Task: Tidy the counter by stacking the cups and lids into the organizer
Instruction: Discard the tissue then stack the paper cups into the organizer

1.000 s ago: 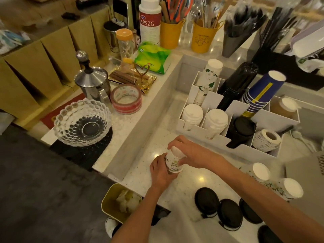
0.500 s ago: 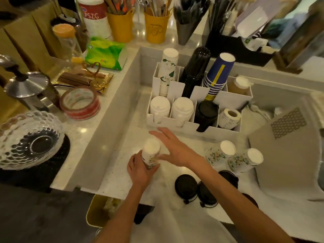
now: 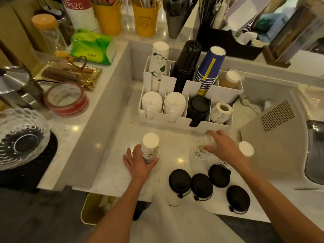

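Glossy speckled stone counter (image 3: 112, 174); matt black plastic lids (image 3: 179, 180).

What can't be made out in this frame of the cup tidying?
- Right hand on a printed cup: head view, motion blur; whether the grip has closed is unclear.
- Second loose cup: head view, the right forearm covers its body; only the white base shows.
- Cup stack in the left hand: count unreadable, the cups are nested.
- Red-labelled bottle: cut off by the top edge.

The white compartmented plastic organizer (image 3: 184, 122) sits at frame centre on the pale speckled stone desk (image 3: 112, 176); four round black plastic lids (image 3: 201, 185) lie below it, a clear beaded glass bowl (image 3: 21, 137) far left.
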Demonstrator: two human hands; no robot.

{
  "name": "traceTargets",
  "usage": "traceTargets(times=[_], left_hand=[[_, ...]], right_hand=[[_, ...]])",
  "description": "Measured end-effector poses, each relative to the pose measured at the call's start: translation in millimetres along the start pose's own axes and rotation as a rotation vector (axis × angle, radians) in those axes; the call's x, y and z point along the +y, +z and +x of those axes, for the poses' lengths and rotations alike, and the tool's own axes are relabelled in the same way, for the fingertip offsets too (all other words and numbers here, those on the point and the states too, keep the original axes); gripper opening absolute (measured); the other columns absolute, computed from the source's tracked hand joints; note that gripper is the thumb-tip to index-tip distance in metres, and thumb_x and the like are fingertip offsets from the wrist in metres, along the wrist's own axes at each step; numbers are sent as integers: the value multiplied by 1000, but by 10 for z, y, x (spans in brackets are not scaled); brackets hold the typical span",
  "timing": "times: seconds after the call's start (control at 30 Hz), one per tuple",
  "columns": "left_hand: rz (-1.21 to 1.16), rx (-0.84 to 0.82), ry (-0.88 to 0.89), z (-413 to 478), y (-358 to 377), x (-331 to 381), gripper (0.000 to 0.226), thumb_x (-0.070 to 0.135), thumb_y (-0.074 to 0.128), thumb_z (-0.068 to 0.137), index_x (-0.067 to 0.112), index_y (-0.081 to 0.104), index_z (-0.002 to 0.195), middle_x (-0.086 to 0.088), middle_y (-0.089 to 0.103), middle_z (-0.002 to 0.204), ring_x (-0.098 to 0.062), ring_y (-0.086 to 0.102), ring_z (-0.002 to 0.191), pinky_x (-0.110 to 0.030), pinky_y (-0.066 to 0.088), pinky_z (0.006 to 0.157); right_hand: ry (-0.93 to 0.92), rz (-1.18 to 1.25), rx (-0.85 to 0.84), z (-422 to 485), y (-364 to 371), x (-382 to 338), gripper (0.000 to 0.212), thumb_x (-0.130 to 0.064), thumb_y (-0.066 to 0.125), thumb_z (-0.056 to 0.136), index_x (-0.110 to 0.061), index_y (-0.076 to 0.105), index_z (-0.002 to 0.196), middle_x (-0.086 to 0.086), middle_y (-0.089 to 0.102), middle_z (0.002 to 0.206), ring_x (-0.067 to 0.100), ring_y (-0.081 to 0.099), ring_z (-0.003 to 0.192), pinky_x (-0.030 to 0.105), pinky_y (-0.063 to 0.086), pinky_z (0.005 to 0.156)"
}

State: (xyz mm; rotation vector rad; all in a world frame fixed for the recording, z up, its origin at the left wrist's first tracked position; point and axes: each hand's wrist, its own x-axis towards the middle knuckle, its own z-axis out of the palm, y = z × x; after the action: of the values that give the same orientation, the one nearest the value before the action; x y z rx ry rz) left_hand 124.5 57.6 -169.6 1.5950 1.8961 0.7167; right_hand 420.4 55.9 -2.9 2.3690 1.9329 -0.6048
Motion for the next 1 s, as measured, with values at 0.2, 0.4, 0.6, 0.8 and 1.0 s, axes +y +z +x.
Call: traceTargets(times=[0.2,0.4,0.6,0.8,1.0], left_hand=[[11,-40,-1,2,-49,50,98,63,74,66,19,29,141,-9,35,150,-28,3,147,-53,-9,117],[14,-48,1,-30,-92,91,101,62,73,68,18,25,144,-8,30,152,-28,2,147,-52,-8,117],[28,-67,6,-8,-95,70,103,63,71,69,16,22,146,-5,28,154,-24,-1,148,-48,-10,118],[18,-61,-16,10,-109,66,101,61,72,68,19,23,145,-1,30,153,-21,0,147,-47,-10,118],[-25,-68,-22,-14,-99,92,112,73,70,60,24,16,145,-4,23,155,-22,-4,147,-47,-14,115]], right_hand=[[-214,222,58,93,-759,-668,76,-39,79,76,-32,41,141,-1,49,142,22,48,127,41,44,102],[-547,125,-39,-77,-1168,-1706,73,-51,79,69,-41,45,133,-12,51,137,13,50,118,36,45,95],[-617,-156,-157,55,-325,-1897,73,-35,79,75,-34,41,138,-6,48,142,22,47,125,40,44,98],[-555,-97,-159,157,157,-1802,76,-24,79,76,-31,40,141,-5,46,146,25,46,127,41,43,97],[-524,-47,-173,185,225,-1796,77,-18,80,75,-28,40,141,-2,47,146,26,47,124,39,42,95]])
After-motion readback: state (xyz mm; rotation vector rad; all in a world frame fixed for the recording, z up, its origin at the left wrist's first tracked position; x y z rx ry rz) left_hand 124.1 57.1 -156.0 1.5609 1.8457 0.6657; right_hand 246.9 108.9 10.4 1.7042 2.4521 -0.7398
